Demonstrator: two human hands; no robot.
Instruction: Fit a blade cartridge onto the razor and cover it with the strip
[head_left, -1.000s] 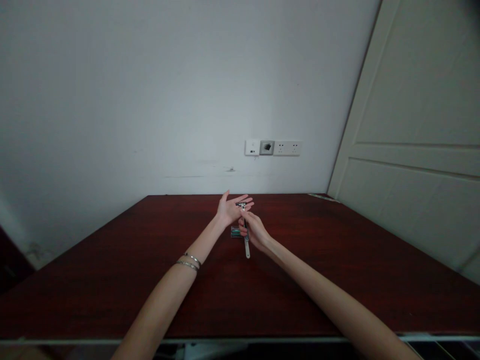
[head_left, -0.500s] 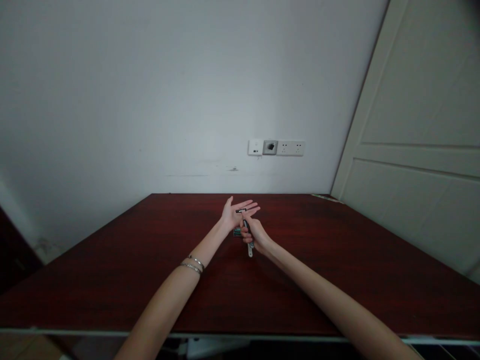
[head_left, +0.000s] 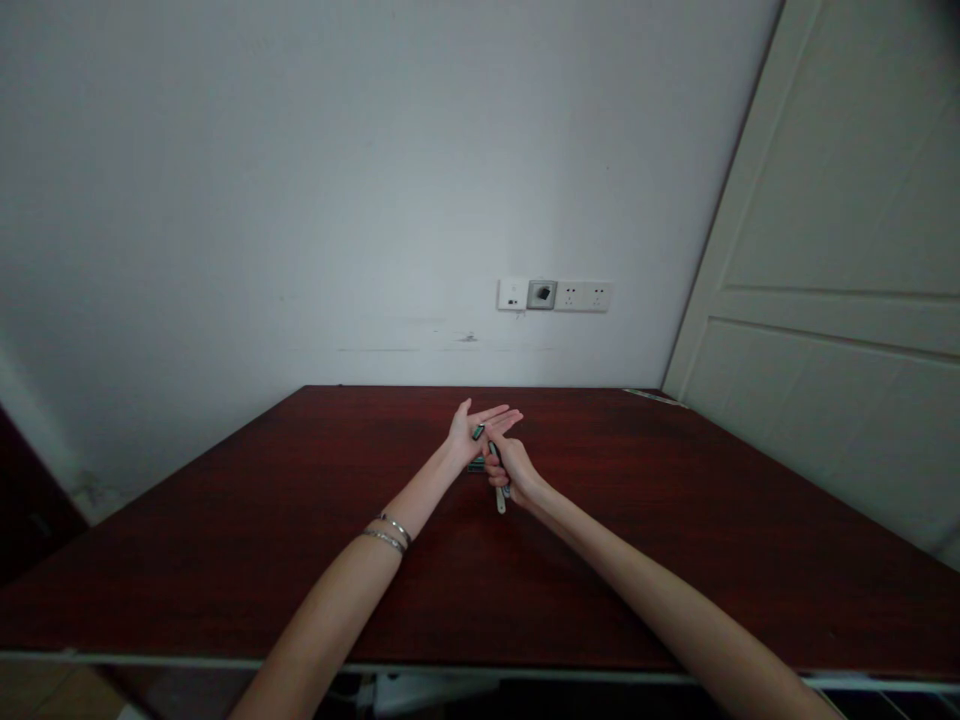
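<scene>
My right hand [head_left: 513, 466] is wrapped round the handle of a razor [head_left: 502, 500], whose pale lower end with a small hole sticks out below my fist. The small razor head [head_left: 478, 432], dark with a greenish face, is over the palm of my left hand; I cannot tell whether it touches the skin. My left hand [head_left: 466, 436] is held palm up, open, with its fingers stretched out to the right. Beneath the hands a small green item [head_left: 476, 465] lies on the table, partly hidden by them.
A dark red wooden table [head_left: 300, 560] spreads under both arms. Behind it is a white wall with a row of sockets [head_left: 555, 295]. A pale panelled door [head_left: 840, 330] stands at the right. Two silver bracelets [head_left: 390, 535] circle my left forearm.
The razor head has turned over the left palm, from lying nearly level to tilted, and now shows a greenish face. Both hands have otherwise hardly moved.
</scene>
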